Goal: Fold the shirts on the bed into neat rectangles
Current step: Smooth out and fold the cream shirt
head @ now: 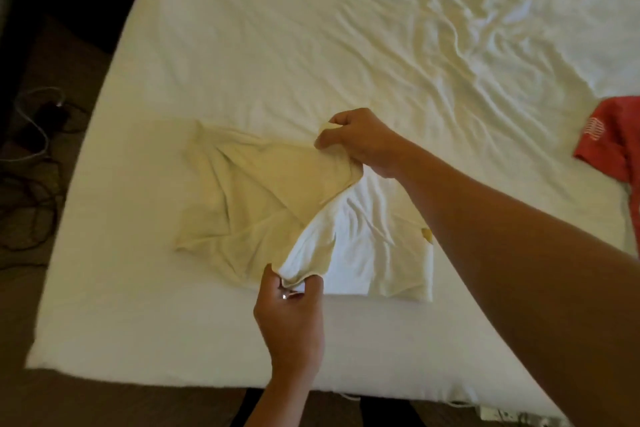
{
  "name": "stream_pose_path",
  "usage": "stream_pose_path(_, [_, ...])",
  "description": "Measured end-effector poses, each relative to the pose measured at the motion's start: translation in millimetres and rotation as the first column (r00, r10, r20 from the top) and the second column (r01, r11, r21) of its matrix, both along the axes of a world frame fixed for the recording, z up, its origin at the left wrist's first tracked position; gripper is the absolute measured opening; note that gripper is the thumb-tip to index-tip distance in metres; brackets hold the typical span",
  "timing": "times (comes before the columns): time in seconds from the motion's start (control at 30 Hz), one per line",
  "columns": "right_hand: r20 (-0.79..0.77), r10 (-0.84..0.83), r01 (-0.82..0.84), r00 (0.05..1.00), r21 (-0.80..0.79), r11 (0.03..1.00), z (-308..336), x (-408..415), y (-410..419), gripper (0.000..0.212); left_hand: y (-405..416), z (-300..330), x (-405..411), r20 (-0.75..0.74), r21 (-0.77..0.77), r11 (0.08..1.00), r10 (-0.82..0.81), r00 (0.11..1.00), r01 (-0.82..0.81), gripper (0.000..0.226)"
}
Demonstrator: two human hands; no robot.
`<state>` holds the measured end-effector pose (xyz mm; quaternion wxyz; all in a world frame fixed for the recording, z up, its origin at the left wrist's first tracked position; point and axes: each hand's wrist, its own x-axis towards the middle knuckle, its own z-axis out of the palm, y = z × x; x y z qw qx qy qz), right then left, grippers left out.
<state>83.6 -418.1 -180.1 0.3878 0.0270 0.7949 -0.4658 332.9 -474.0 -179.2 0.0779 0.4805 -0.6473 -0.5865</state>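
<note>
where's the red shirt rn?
In the head view the red shirt lies at the far right edge of the bed, apart from the cream shirt both hands hold.

A cream shirt (263,198) lies partly folded near the front edge of the bed (311,45), which is covered in a wrinkled white sheet. The right hand (360,142) pinches a far corner of the shirt, lifted off the sheet; the left hand (291,319) pinches its near edge. A red shirt (613,139) lies well apart at the right edge. Dark cables (31,163) lie on the floor at left.
</note>
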Motion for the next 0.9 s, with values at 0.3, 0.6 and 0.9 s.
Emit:
stream_pose_path(0.3, [0.005, 0.017, -0.018, 1.0, 0.144, 0.989, -28.9, 13.6, -164.7, 0.02, -140.4, -26.2, 15.1, 0.05, 0.079, 0.988, 0.13, 0.99, -0.134, 0.022])
stream_pose_path(0.6, [0.125, -0.186, 0.189, 0.975, -0.015, 0.982, -23.5, 25.4, -175.1, 0.039, -176.0, -42.3, 21.2, 0.264, -0.11, 0.981, 0.186, 0.947, -0.162, 0.015])
stream_pose_path(0.9, [-0.65, -0.062, 0.311, 0.758, 0.275, 0.91, -58.8, 81.5, -36.6, 0.04, -109.9, -35.6, -89.7, 0.267, -0.709, 0.384, -0.629, 0.73, 0.591, 0.047])
